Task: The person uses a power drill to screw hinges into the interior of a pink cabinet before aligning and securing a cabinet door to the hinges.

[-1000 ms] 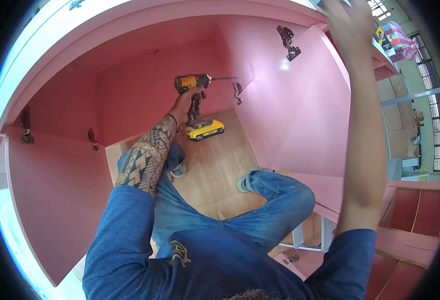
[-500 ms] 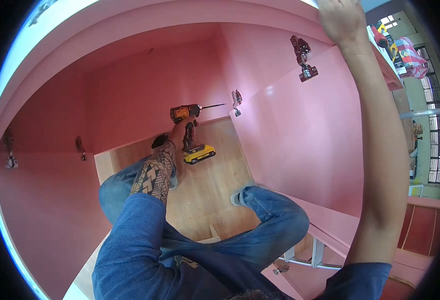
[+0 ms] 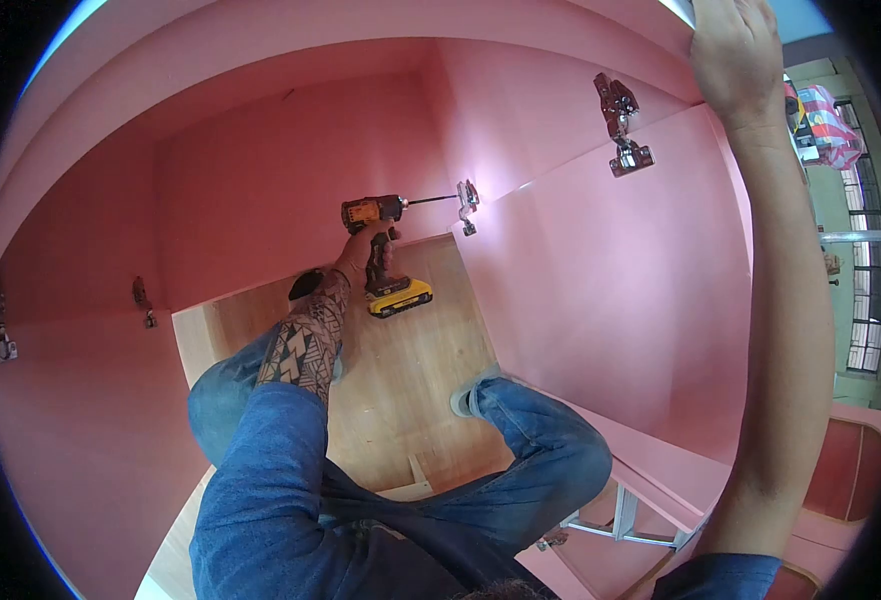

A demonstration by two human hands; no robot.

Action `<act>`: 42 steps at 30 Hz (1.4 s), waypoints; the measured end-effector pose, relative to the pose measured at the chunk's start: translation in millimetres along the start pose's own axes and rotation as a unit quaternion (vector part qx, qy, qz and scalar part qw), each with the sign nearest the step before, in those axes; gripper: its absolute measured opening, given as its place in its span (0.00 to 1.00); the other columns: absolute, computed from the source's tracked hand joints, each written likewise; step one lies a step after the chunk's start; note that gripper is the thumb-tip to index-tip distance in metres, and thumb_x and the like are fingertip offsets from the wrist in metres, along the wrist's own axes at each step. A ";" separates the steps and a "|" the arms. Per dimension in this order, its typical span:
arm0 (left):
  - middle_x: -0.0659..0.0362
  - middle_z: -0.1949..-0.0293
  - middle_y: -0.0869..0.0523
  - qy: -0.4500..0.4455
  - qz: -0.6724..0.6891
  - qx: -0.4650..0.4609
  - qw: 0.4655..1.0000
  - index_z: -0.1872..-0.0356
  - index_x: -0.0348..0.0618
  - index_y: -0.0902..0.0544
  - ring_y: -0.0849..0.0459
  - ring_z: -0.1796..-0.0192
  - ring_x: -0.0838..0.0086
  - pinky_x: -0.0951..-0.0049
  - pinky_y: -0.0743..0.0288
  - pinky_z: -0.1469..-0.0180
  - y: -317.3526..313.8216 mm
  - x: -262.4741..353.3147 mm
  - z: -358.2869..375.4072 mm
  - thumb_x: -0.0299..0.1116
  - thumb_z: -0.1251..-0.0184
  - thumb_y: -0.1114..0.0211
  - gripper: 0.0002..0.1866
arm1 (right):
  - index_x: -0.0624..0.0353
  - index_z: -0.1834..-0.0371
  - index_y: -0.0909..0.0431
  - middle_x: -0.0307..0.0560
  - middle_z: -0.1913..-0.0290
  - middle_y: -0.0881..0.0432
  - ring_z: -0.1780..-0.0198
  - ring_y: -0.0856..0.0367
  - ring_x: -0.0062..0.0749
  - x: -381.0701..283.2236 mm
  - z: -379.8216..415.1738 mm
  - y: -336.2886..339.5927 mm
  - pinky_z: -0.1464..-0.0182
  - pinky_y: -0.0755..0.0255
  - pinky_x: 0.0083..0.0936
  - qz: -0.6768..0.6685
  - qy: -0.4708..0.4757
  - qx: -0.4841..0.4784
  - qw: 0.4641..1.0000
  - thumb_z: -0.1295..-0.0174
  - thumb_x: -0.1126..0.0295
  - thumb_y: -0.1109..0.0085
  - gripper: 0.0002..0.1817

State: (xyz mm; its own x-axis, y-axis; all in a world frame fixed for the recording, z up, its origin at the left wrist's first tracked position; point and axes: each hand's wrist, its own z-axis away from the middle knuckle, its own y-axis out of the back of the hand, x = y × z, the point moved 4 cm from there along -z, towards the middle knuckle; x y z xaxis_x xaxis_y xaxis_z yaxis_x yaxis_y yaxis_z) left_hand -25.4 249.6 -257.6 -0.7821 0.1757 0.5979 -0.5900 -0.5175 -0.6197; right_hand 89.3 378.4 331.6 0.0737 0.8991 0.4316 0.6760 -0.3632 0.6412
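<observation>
My left hand (image 3: 362,250), at the end of a tattooed forearm, is wrapped round the grip of an orange and black power drill (image 3: 368,212) with a yellow battery base. The long bit points right, and its tip meets a metal hinge (image 3: 467,205) in the inner corner, where a bright light falls. At the upper right, my right hand (image 3: 737,62) holds the edge of the pink panel (image 3: 610,290); its fingertips are partly out of frame. A larger open hinge (image 3: 620,125) is fixed on the pink surface near that hand.
Two more hinges (image 3: 143,302) (image 3: 2,325) are on the left pink wall. My bent legs (image 3: 540,440) rest on the wooden base (image 3: 400,370). A metal ladder (image 3: 625,515) shows at the lower right, and a striped bag (image 3: 830,125) at the upper right.
The drill's bit has come up to the corner hinge, where before a gap lay between them. My right hand appears farther right, and the view has shifted slightly.
</observation>
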 end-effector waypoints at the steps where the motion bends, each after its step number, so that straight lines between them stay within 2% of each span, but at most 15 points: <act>1: 0.65 0.79 0.18 -0.001 -0.006 0.000 1.000 0.57 0.41 0.14 0.20 0.80 0.79 0.75 0.23 0.76 -1.7 0.7 0.8 0.50 0.31 0.27 0.20 | 0.69 0.58 0.18 0.57 0.60 0.15 0.55 0.18 0.45 -13.8 -2.5 2.8 0.46 0.27 0.36 -0.001 0.002 0.001 1.000 0.17 0.61 0.62 0.25; 3: 0.65 0.79 0.18 -0.006 -0.009 -0.001 1.000 0.57 0.41 0.14 0.20 0.80 0.79 0.75 0.23 0.76 -2.5 2.3 -1.9 0.50 0.31 0.27 0.20 | 0.70 0.59 0.17 0.56 0.61 0.16 0.56 0.19 0.43 -40.2 -9.0 11.1 0.46 0.28 0.35 -0.140 -0.139 0.008 0.980 0.18 0.62 0.61 0.24; 7: 0.65 0.78 0.17 -0.001 -0.003 -0.017 1.000 0.57 0.40 0.14 0.20 0.80 0.80 0.75 0.23 0.76 -6.3 1.5 -3.4 0.51 0.31 0.26 0.21 | 0.70 0.59 0.16 0.56 0.62 0.17 0.56 0.20 0.41 -45.9 -12.2 20.8 0.47 0.29 0.34 -0.122 -0.094 0.053 0.987 0.19 0.63 0.61 0.24; 9: 0.65 0.78 0.17 -0.006 -0.002 -0.021 1.000 0.57 0.40 0.14 0.20 0.80 0.80 0.75 0.22 0.76 -7.7 0.8 -4.7 0.51 0.31 0.26 0.21 | 0.71 0.58 0.16 0.57 0.63 0.18 0.56 0.20 0.40 -35.6 -17.9 27.1 0.48 0.29 0.34 -0.057 -0.149 -0.019 0.987 0.19 0.63 0.61 0.24; 10: 0.65 0.78 0.17 0.008 0.015 -0.021 1.000 0.57 0.41 0.14 0.20 0.80 0.80 0.75 0.22 0.76 1.4 -6.9 -12.1 0.51 0.31 0.26 0.21 | 0.71 0.58 0.16 0.57 0.63 0.18 0.56 0.20 0.40 -11.9 -13.0 10.4 0.48 0.29 0.34 -0.061 -0.146 -0.022 0.987 0.19 0.63 0.61 0.24; 12: 0.65 0.78 0.18 0.022 0.031 -0.026 0.999 0.57 0.41 0.14 0.20 0.80 0.80 0.75 0.22 0.76 1.2 -9.0 -12.4 0.51 0.31 0.26 0.20 | 0.70 0.59 0.16 0.56 0.65 0.20 0.58 0.21 0.40 58.5 -12.2 -12.9 0.49 0.31 0.33 -0.254 -0.244 -0.017 0.936 0.19 0.63 0.61 0.24; 13: 0.65 0.78 0.18 0.016 0.027 -0.016 0.999 0.57 0.41 0.13 0.20 0.80 0.80 0.75 0.21 0.76 2.0 -10.7 -12.7 0.50 0.31 0.26 0.20 | 0.70 0.59 0.16 0.56 0.65 0.20 0.58 0.21 0.40 35.4 -10.6 -6.8 0.49 0.31 0.33 -0.254 -0.244 -0.020 0.936 0.19 0.63 0.61 0.24; 15: 0.66 0.78 0.18 0.011 0.024 -0.006 1.000 0.57 0.42 0.13 0.20 0.80 0.80 0.74 0.21 0.76 1.6 -10.3 -9.8 0.50 0.32 0.26 0.20 | 0.70 0.59 0.17 0.54 0.66 0.22 0.60 0.23 0.39 -47.0 -16.4 17.1 0.51 0.31 0.32 -0.070 -0.095 -0.042 0.992 0.19 0.62 0.62 0.25; 18: 0.66 0.78 0.18 0.004 0.015 -0.002 1.000 0.57 0.42 0.13 0.20 0.80 0.80 0.74 0.22 0.76 1.4 -9.6 -8.2 0.50 0.31 0.26 0.20 | 0.69 0.59 0.16 0.53 0.67 0.23 0.61 0.24 0.38 -49.4 -13.1 6.1 0.52 0.32 0.32 -0.082 -0.146 0.030 0.985 0.18 0.63 0.63 0.25; 27: 0.65 0.77 0.16 -0.006 0.045 0.016 0.999 0.58 0.43 0.14 0.20 0.80 0.78 0.74 0.24 0.75 12.2 -22.5 -6.5 0.48 0.32 0.26 0.18 | 0.69 0.60 0.16 0.55 0.65 0.21 0.59 0.22 0.40 1.5 -3.3 -16.0 0.50 0.30 0.35 -0.106 -0.145 0.013 0.984 0.20 0.63 0.61 0.24; 33: 0.64 0.77 0.15 -0.150 0.020 0.070 0.986 0.59 0.44 0.14 0.20 0.80 0.78 0.72 0.25 0.75 17.6 -11.1 -18.5 0.41 0.32 0.24 0.13 | 0.70 0.60 0.16 0.55 0.65 0.21 0.60 0.22 0.39 -17.8 -2.9 -3.9 0.51 0.30 0.35 -0.098 -0.158 0.015 0.982 0.21 0.64 0.61 0.23; 36: 0.61 0.69 0.11 -0.239 -0.066 0.080 0.966 0.55 0.43 0.14 0.16 0.74 0.78 0.72 0.22 0.69 11.3 10.5 -28.4 0.40 0.31 0.24 0.13 | 0.70 0.60 0.16 0.53 0.65 0.21 0.60 0.23 0.37 -25.7 -3.1 1.6 0.52 0.31 0.33 -0.075 -0.114 0.018 0.990 0.21 0.64 0.62 0.24; 38: 0.57 0.58 0.09 -0.371 -0.145 0.143 0.906 0.45 0.41 0.15 0.11 0.60 0.79 0.72 0.19 0.61 13.7 20.6 -35.5 0.42 0.31 0.22 0.21 | 0.70 0.60 0.16 0.53 0.65 0.21 0.61 0.23 0.37 -28.5 -6.8 8.2 0.52 0.31 0.33 -0.110 -0.105 0.003 0.988 0.20 0.64 0.62 0.23; 40: 0.55 0.52 0.10 -0.373 -0.191 0.170 0.892 0.39 0.39 0.17 0.12 0.52 0.77 0.72 0.17 0.55 17.9 24.6 -41.3 0.40 0.30 0.23 0.23 | 0.70 0.60 0.16 0.53 0.65 0.21 0.61 0.23 0.36 -35.8 -10.0 8.2 0.53 0.31 0.33 -0.143 -0.096 -0.012 0.985 0.20 0.65 0.62 0.23; 42: 0.53 0.46 0.12 -0.371 -0.235 0.192 0.878 0.34 0.38 0.19 0.12 0.45 0.76 0.71 0.14 0.49 19.3 26.7 -45.1 0.39 0.28 0.24 0.26 | 0.70 0.60 0.16 0.52 0.66 0.21 0.61 0.23 0.36 -49.9 -13.2 7.5 0.53 0.31 0.33 -0.111 -0.105 0.043 0.987 0.20 0.65 0.61 0.23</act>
State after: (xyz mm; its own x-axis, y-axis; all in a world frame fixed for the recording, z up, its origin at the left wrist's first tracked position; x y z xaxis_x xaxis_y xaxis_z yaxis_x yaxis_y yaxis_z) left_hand -66.7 282.1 -276.6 -0.0399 -0.0749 0.9964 -0.5901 -0.8029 -0.0840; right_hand 81.0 327.5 323.2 0.0606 0.9884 0.1391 0.7518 -0.1369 0.6450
